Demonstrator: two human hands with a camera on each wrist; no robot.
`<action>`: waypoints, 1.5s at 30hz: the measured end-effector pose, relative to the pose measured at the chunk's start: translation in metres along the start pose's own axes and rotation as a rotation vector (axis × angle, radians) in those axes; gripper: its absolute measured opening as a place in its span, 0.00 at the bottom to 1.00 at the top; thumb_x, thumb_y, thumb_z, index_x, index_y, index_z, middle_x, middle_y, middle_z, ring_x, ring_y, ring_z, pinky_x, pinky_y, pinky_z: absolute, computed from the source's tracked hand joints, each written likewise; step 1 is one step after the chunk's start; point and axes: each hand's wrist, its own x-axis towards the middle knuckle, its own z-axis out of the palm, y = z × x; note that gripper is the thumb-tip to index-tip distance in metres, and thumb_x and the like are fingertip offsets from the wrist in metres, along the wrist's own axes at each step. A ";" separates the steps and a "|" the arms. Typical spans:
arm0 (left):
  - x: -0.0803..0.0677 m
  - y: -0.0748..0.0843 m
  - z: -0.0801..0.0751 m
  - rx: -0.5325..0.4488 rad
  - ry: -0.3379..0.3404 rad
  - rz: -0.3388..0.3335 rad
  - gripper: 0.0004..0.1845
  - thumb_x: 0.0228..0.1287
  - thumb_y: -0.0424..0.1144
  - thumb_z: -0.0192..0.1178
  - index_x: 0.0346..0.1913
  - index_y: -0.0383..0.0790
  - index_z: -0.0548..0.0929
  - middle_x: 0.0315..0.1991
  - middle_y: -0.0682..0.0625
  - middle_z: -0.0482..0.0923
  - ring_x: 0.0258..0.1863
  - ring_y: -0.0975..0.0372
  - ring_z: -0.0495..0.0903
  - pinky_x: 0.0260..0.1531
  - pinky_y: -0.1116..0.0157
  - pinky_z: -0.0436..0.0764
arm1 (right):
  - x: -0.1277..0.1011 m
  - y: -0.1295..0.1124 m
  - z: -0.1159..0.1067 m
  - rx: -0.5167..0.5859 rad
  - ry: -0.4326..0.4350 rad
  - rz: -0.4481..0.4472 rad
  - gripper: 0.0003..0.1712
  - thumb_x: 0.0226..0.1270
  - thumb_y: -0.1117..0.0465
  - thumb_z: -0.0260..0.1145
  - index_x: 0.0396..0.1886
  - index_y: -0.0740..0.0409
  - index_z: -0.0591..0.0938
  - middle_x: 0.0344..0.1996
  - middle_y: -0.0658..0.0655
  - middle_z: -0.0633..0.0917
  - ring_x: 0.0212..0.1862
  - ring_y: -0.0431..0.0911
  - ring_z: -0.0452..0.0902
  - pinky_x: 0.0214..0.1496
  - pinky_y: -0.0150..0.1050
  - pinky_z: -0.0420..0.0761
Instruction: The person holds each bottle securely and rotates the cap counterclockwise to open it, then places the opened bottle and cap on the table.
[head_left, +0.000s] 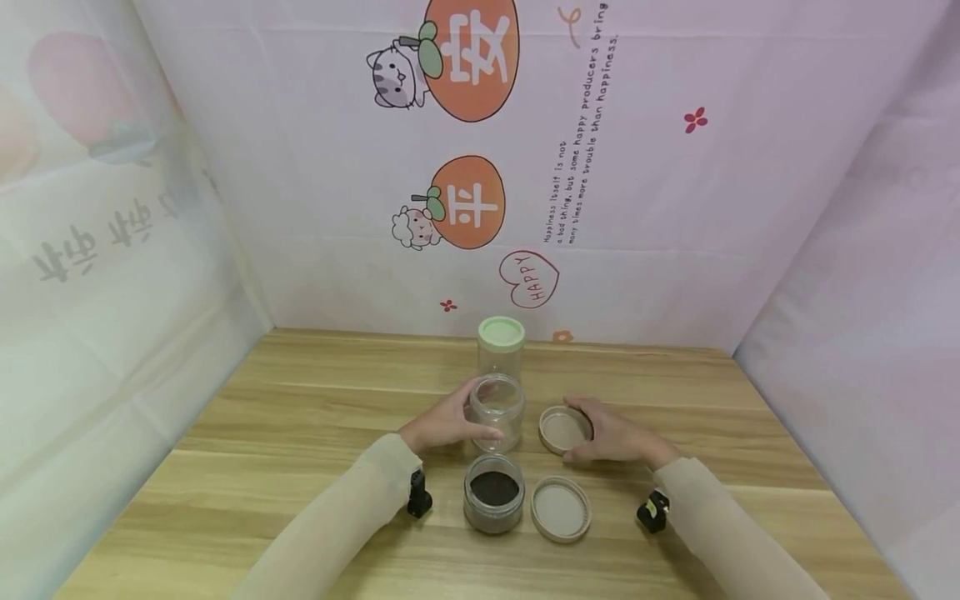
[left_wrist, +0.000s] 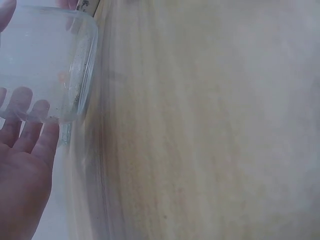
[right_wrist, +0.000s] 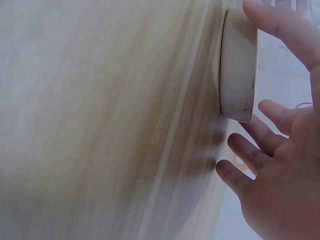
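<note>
A clear jar (head_left: 498, 417) without a lid stands upright, and my left hand (head_left: 456, 417) holds it from the left side, thumb in front. In the left wrist view the fingertips show through the wall of the jar (left_wrist: 40, 60). My right hand (head_left: 611, 433) spans a beige lid (head_left: 558, 429) lying on the table, thumb and fingers at opposite edges. In the right wrist view the thumb meets the lid's rim (right_wrist: 239, 67), while the other fingers are spread; part of one fingertip is hidden behind the lid.
In front stands an open jar (head_left: 492, 517) with dark contents, with a second beige lid (head_left: 561, 510) to its right. A taller clear jar with a green lid (head_left: 501, 333) stands behind. Printed cloth walls (head_left: 637, 208) border the wooden table (head_left: 300, 433).
</note>
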 end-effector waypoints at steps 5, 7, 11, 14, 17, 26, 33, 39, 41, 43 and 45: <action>-0.001 0.001 0.000 0.010 -0.003 0.011 0.52 0.56 0.45 0.76 0.78 0.56 0.54 0.74 0.51 0.62 0.73 0.58 0.61 0.71 0.52 0.61 | -0.002 -0.001 -0.002 0.020 0.017 -0.018 0.63 0.52 0.45 0.80 0.76 0.72 0.56 0.69 0.72 0.65 0.69 0.64 0.62 0.68 0.61 0.65; -0.001 0.002 0.000 0.024 0.000 0.015 0.51 0.56 0.45 0.76 0.78 0.56 0.55 0.74 0.51 0.63 0.72 0.58 0.62 0.70 0.52 0.62 | -0.002 -0.001 -0.003 0.025 0.025 -0.024 0.62 0.54 0.46 0.79 0.76 0.72 0.55 0.69 0.72 0.66 0.69 0.64 0.62 0.69 0.61 0.65; -0.001 0.003 -0.002 0.062 0.007 0.011 0.51 0.55 0.46 0.77 0.77 0.56 0.56 0.73 0.50 0.64 0.72 0.57 0.63 0.69 0.51 0.63 | -0.003 -0.002 -0.004 0.042 0.034 -0.025 0.62 0.55 0.44 0.78 0.76 0.71 0.54 0.68 0.72 0.68 0.68 0.64 0.63 0.69 0.62 0.64; -0.001 0.004 -0.005 0.086 -0.002 0.012 0.55 0.53 0.48 0.78 0.78 0.54 0.54 0.73 0.49 0.64 0.71 0.56 0.63 0.69 0.50 0.63 | -0.003 -0.002 -0.005 0.064 0.029 -0.020 0.62 0.56 0.45 0.78 0.77 0.70 0.53 0.68 0.73 0.67 0.69 0.65 0.62 0.70 0.63 0.62; -0.002 0.005 -0.013 0.046 -0.019 0.045 0.56 0.54 0.46 0.78 0.80 0.49 0.51 0.74 0.46 0.61 0.72 0.50 0.62 0.69 0.49 0.63 | -0.004 -0.003 -0.005 0.080 0.026 -0.015 0.62 0.57 0.45 0.78 0.77 0.70 0.53 0.69 0.73 0.66 0.71 0.66 0.59 0.70 0.65 0.60; 0.001 0.008 -0.048 -0.080 0.130 0.075 0.35 0.68 0.46 0.66 0.74 0.43 0.67 0.70 0.44 0.68 0.67 0.48 0.69 0.65 0.50 0.70 | -0.004 -0.003 -0.007 0.096 0.031 -0.001 0.62 0.58 0.47 0.77 0.78 0.69 0.51 0.71 0.73 0.64 0.72 0.68 0.56 0.71 0.67 0.56; 0.016 0.009 -0.052 -0.025 0.245 0.040 0.26 0.73 0.50 0.60 0.68 0.43 0.74 0.64 0.46 0.75 0.60 0.56 0.75 0.59 0.53 0.76 | -0.004 -0.001 -0.008 0.087 0.045 -0.003 0.60 0.60 0.47 0.76 0.78 0.68 0.52 0.72 0.72 0.63 0.73 0.68 0.55 0.70 0.68 0.56; 0.036 0.003 -0.048 -0.017 0.302 0.014 0.29 0.69 0.47 0.66 0.69 0.46 0.71 0.64 0.47 0.73 0.63 0.54 0.73 0.62 0.52 0.74 | -0.006 0.001 -0.008 0.089 0.056 0.000 0.59 0.61 0.46 0.75 0.78 0.67 0.52 0.72 0.72 0.63 0.73 0.69 0.53 0.70 0.69 0.55; 0.044 0.001 -0.046 -0.028 0.305 -0.009 0.34 0.65 0.48 0.69 0.71 0.45 0.68 0.66 0.46 0.71 0.65 0.52 0.71 0.63 0.52 0.73 | -0.008 0.002 -0.009 0.091 0.065 0.005 0.58 0.61 0.47 0.75 0.78 0.67 0.52 0.72 0.72 0.63 0.73 0.69 0.52 0.70 0.70 0.54; 0.050 0.001 -0.046 -0.035 0.309 -0.029 0.39 0.62 0.49 0.72 0.72 0.45 0.66 0.68 0.45 0.70 0.66 0.51 0.70 0.64 0.52 0.71 | -0.010 0.003 -0.010 0.088 0.069 0.007 0.58 0.62 0.47 0.75 0.78 0.66 0.52 0.72 0.72 0.62 0.73 0.70 0.52 0.69 0.71 0.54; 0.055 0.000 -0.046 -0.040 0.311 -0.055 0.43 0.59 0.49 0.74 0.74 0.44 0.64 0.69 0.44 0.69 0.68 0.49 0.68 0.65 0.51 0.70 | -0.011 0.003 -0.011 0.087 0.073 0.010 0.57 0.62 0.47 0.74 0.79 0.66 0.52 0.73 0.71 0.61 0.73 0.70 0.51 0.69 0.71 0.55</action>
